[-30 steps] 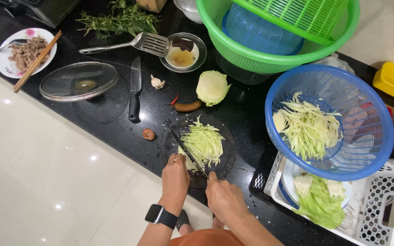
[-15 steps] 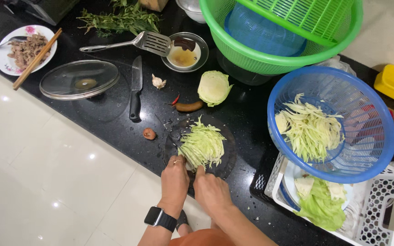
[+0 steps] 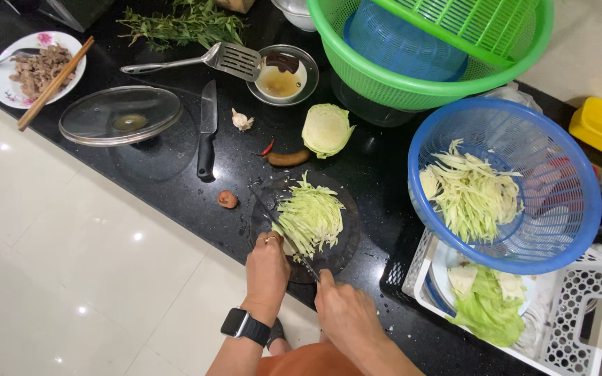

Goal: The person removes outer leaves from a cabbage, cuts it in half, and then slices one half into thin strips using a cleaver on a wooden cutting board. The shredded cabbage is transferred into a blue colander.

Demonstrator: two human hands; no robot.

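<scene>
A pile of shredded green cabbage lies on a dark round cutting board at the counter's near edge. My left hand, with a ring and a black watch on the wrist, presses down on the near end of the cabbage. My right hand grips the handle of a knife. Its blade runs up and to the left along the left side of the cabbage pile.
A blue basket of shredded cabbage sits right of the board, over a white crate with cabbage leaves. Behind are a cabbage wedge, a second knife, a glass lid, a spatula, a plate with chopsticks and a green colander.
Both hands stay at the board's near edge. My right hand has drawn back slightly toward me with the knife. The cabbage pile looks much the same.
</scene>
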